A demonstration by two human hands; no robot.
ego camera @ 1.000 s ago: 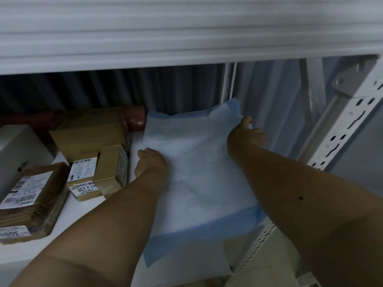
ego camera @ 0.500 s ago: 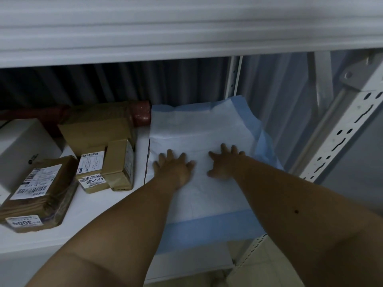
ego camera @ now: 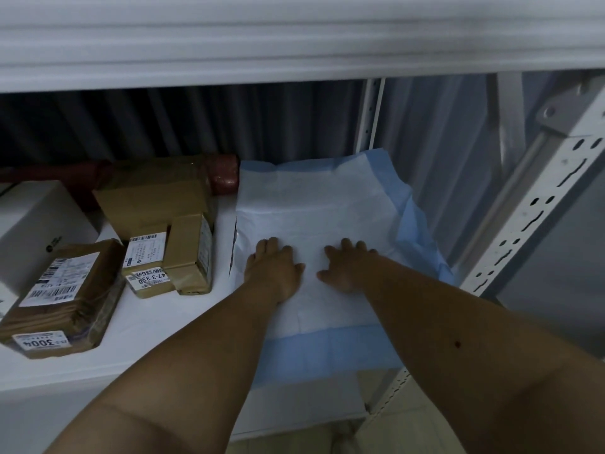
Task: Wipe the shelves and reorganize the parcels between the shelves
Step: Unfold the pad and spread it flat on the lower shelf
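From the head camera, both hands lie flat on a white sheet (ego camera: 314,204) with blue edges, spread over the right part of a white shelf (ego camera: 157,322). The left hand (ego camera: 273,270) presses down with fingers straight and slightly spread, holding nothing. The right hand (ego camera: 347,267) lies just beside it, a small gap between them, fingers also straight on the sheet. The sheet's blue right edge is rumpled up against the perforated shelf post (ego camera: 530,221), and its near blue edge hangs over the front of the shelf.

To the left of the sheet, on the bare shelf, stand brown parcels: a small box (ego camera: 191,253) close to the sheet, a labelled flat box (ego camera: 144,270) touching it, and a larger box (ego camera: 154,198) behind them. A flat brown packet (ego camera: 62,296) with labels lies nearer the front, well to the left. A white box (ego camera: 32,221) sits at the far left. A dark red roll (ego camera: 224,175) lies along the back.
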